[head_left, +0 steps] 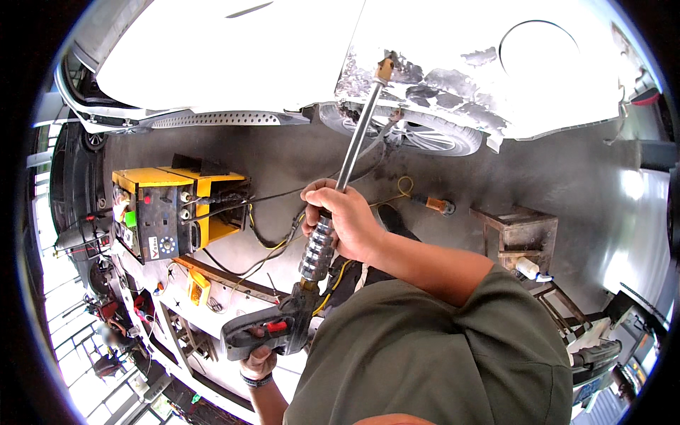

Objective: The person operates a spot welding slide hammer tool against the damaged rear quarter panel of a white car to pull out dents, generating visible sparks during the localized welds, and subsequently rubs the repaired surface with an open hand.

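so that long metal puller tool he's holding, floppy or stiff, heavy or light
Probably stiff: the puller tool's steel shaft runs straight to the car panel. Likely front-heavy, given the thick ribbed metal weight the right hand grips. The left hand steadies the pistol handle, suggesting it needs both hands.

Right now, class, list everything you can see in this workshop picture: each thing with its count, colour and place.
Dent-pulling tool: one, silver shaft, grey pistol grip, tip on the panel.
Car body panel: one, white with sanded grey patches, top.
Wheel: one, black tyre, silver rim, under the panel.
Welding machine: one, yellow and black, left on the floor.
Cables: several, black and yellow, across the floor.
Metal stand: one, rusty brown, right.
Right hand: grips the ribbed sliding weight.
Left hand: holds the pistol grip, bottom.
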Motion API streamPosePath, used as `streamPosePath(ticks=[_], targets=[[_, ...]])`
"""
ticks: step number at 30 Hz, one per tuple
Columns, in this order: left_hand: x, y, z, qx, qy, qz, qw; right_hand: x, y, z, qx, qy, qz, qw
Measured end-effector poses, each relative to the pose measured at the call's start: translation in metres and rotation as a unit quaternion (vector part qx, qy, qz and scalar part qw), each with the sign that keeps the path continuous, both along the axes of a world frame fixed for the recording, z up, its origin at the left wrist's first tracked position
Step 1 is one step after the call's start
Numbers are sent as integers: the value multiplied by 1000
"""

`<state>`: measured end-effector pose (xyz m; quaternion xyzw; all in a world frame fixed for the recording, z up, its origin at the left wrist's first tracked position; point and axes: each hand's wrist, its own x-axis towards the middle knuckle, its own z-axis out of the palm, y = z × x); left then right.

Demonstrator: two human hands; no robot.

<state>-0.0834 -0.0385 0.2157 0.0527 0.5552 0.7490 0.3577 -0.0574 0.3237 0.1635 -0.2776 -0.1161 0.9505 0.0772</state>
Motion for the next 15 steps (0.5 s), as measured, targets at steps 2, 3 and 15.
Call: streamPosePath(ticks=[2, 3, 15], targets=[[0, 7, -1, 13, -4, 6, 1000, -5, 6, 0, 6, 5, 2, 1000], [1, 16, 1, 13, -5, 4, 1000, -6, 9, -2, 11, 20, 8, 1000], [8, 31, 14, -27, 4, 6, 1000, -2, 16, -4, 0, 14, 29, 999]])
